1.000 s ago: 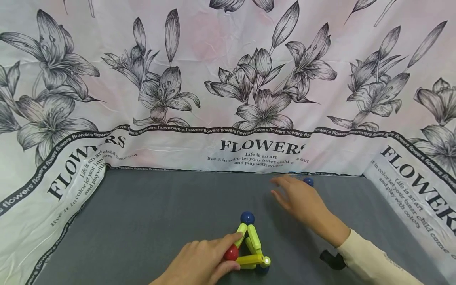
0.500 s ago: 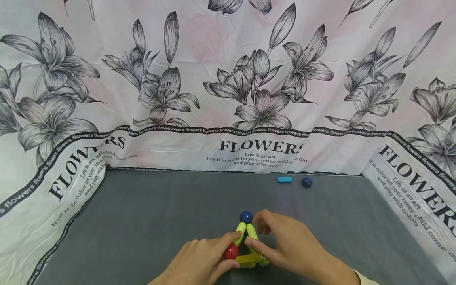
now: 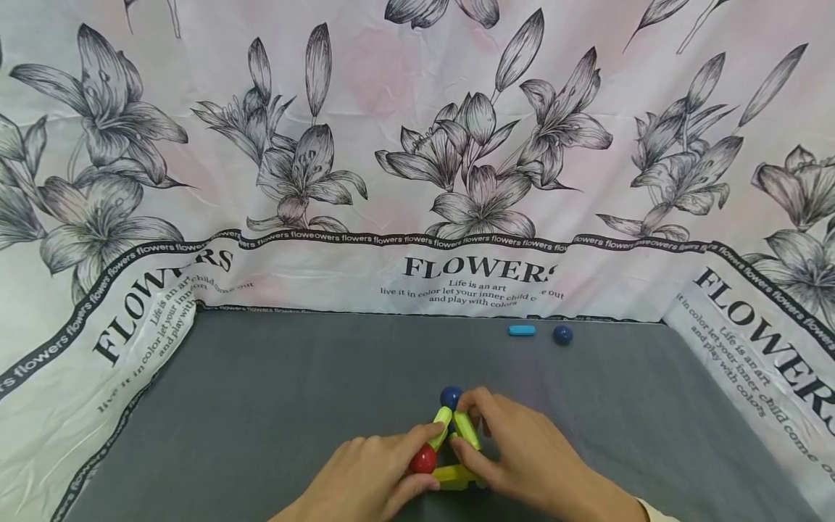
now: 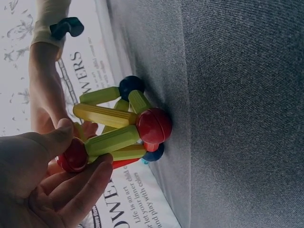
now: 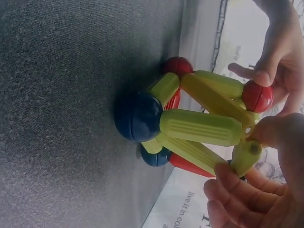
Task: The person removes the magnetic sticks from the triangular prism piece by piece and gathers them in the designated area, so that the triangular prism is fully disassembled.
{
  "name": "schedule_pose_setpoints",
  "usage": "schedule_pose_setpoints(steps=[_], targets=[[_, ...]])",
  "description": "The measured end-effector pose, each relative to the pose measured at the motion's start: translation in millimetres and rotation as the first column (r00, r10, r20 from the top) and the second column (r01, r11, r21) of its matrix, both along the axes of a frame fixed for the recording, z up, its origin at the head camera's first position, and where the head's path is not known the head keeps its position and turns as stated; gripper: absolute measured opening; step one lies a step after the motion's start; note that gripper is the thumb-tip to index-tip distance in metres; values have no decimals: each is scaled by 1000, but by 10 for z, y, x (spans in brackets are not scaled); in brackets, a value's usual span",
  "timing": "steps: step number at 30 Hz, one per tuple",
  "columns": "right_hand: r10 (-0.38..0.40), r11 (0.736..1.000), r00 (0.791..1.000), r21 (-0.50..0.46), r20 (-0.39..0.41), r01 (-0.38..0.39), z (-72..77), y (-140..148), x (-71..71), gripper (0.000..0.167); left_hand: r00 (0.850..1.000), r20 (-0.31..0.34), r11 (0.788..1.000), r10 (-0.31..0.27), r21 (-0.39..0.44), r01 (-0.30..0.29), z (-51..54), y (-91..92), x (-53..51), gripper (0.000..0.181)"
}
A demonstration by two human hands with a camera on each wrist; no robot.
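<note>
Standing on the grey surface is a frame of yellow and light green magnetic sticks joined by red and blue balls. My left hand (image 3: 372, 471) pinches a red ball (image 3: 424, 459) at its upper left corner, thumb below and index finger along a light green stick. The right hand (image 3: 528, 449) holds another light green stick (image 5: 245, 159) between thumb and fingers, at the upper right side. A blue ball (image 3: 451, 396) tops the far corner. In the right wrist view, a yellow stick (image 5: 213, 100) slants across the frame, and a large blue ball (image 5: 138, 117) sits low.
Toward the back of the grey surface (image 3: 293, 391) lie a light blue stick (image 3: 522, 330) and a loose blue ball (image 3: 563, 335). A flower-printed cloth (image 3: 313, 272) rises behind and along both sides.
My right hand has come from the back of the surface to the frame's right side and now grips a light green stick there. The left hand keeps its hold on the red ball.
</note>
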State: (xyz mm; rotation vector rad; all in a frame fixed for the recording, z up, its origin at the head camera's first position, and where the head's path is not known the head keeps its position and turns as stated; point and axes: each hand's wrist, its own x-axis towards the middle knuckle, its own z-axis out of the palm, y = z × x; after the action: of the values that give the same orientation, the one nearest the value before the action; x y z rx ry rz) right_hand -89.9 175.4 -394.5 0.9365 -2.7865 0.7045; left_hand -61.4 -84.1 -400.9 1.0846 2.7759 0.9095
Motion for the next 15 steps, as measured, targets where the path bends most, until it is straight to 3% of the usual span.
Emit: schedule_pose_setpoints(steps=[15], targets=[[-29, 999, 999, 28, -46, 30, 18, 92, -71, 30, 1000, -4, 1000, -4, 16, 4, -17, -1, -2, 49]])
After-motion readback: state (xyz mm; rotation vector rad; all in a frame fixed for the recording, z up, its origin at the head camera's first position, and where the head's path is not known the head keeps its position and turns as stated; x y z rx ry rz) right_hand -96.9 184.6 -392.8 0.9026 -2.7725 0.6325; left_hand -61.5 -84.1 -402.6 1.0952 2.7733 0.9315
